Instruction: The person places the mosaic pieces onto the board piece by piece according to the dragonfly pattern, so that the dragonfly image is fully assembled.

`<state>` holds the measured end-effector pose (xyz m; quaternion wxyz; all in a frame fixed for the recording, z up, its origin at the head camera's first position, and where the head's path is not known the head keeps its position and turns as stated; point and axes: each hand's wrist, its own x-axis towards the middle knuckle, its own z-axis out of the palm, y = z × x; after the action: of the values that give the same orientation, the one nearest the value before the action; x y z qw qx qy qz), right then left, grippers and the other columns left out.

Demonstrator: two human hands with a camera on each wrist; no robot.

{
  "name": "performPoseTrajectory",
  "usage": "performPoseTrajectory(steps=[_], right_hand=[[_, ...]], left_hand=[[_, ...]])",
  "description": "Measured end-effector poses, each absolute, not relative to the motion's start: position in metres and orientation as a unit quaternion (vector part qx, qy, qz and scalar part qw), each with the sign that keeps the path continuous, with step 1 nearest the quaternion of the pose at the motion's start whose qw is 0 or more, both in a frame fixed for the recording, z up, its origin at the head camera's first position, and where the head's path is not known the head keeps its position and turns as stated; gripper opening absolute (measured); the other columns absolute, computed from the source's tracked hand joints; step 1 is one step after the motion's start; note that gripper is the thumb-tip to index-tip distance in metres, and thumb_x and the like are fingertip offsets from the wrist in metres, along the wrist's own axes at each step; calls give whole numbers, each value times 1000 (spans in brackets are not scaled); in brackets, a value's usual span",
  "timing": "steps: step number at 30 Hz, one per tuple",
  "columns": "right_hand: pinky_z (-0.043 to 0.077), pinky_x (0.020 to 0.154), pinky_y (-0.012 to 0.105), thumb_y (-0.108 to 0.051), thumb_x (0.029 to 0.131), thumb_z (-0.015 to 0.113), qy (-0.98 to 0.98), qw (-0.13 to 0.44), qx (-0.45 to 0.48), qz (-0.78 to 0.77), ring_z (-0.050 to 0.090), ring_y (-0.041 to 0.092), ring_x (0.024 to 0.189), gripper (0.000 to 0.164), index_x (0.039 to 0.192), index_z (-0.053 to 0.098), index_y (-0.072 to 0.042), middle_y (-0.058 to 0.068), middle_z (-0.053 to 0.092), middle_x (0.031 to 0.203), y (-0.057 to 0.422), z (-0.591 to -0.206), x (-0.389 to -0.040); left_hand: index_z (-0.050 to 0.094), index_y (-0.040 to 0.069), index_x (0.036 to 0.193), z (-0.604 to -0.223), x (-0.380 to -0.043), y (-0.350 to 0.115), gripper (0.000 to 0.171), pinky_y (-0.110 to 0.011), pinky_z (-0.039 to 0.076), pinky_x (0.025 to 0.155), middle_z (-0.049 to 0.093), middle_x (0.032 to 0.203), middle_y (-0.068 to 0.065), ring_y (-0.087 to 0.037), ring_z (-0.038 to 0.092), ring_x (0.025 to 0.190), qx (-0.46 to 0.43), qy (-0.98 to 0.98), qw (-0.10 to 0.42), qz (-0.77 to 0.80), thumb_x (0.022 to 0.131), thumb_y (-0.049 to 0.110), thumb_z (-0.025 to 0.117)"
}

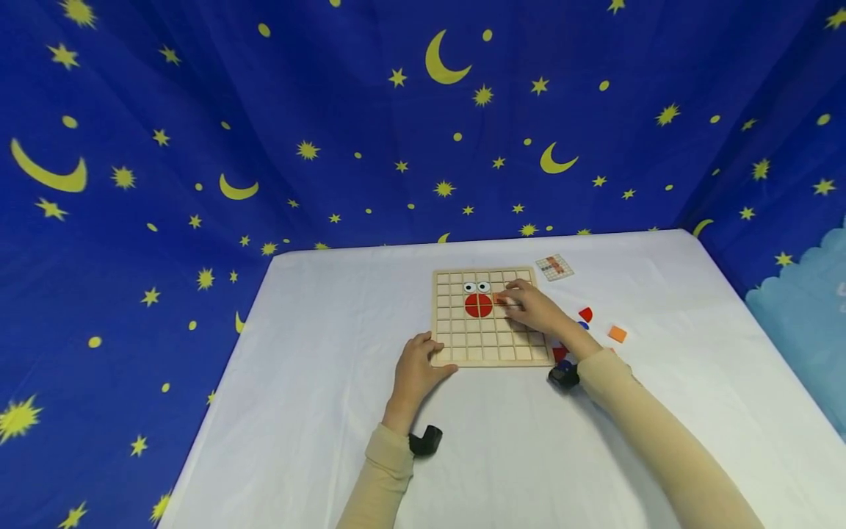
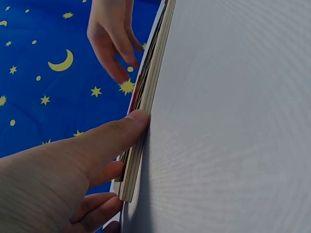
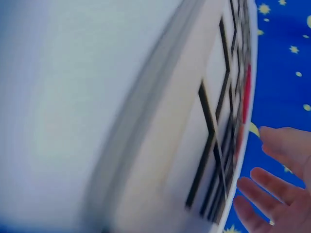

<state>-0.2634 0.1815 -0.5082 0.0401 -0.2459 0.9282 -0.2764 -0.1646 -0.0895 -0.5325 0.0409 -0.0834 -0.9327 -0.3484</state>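
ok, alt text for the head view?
A person's right grip is at an orange tile on a gridded wooden board, beside a red circle below two eye pieces; the left grip holds the board's near-left corner. Loose pieces and a card lie to its right.

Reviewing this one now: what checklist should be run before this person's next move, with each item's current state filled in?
1. Board steadied: ok; the left hand holds the near-left corner of the grid board.
2. Orange tile flat in its cell: cannot tell; the fingertips partly cover it.
3. Right hand clear of that tile: not ok; its fingertips are at it.
4. Red circle complete beneath the eye pieces: ok.
5. Layout matches the pattern card: cannot tell; its print is too small.
6. All pieces on the board: not ok; an orange piece lies on the table.
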Motion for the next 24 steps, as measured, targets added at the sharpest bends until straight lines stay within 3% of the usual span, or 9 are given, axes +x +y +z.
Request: performPoseTrajectory(steps=[9, 19, 24], right_hand=[[51, 84, 53, -4, 86, 65, 933, -51, -162, -316, 62, 38, 97, 29, 112, 65, 9, 24, 66, 106, 225, -491, -233], [46, 95, 57, -4, 87, 64, 946, -28, -80, -312, 59, 41, 104, 29, 113, 64, 10, 27, 64, 110, 254, -487, -213], [47, 92, 58, -3, 86, 63, 950, -42, -64, -302, 59, 42, 101, 28, 111, 64, 10, 28, 64, 108, 267, -489, -207]], left_hand=[[70, 1, 104, -532, -165, -88, 48, -44, 46, 101, 58, 130, -18, -33, 53, 120, -78, -930, 37, -358, 69, 31, 84], [70, 1, 104, -535, -166, -88, 48, -43, 47, 99, 58, 129, -17, -32, 54, 118, -80, -930, 40, -355, 68, 29, 85], [70, 1, 104, -535, -166, -88, 48, -43, 47, 99, 59, 128, -17, -32, 55, 117, -82, -931, 45, -353, 68, 29, 85]])
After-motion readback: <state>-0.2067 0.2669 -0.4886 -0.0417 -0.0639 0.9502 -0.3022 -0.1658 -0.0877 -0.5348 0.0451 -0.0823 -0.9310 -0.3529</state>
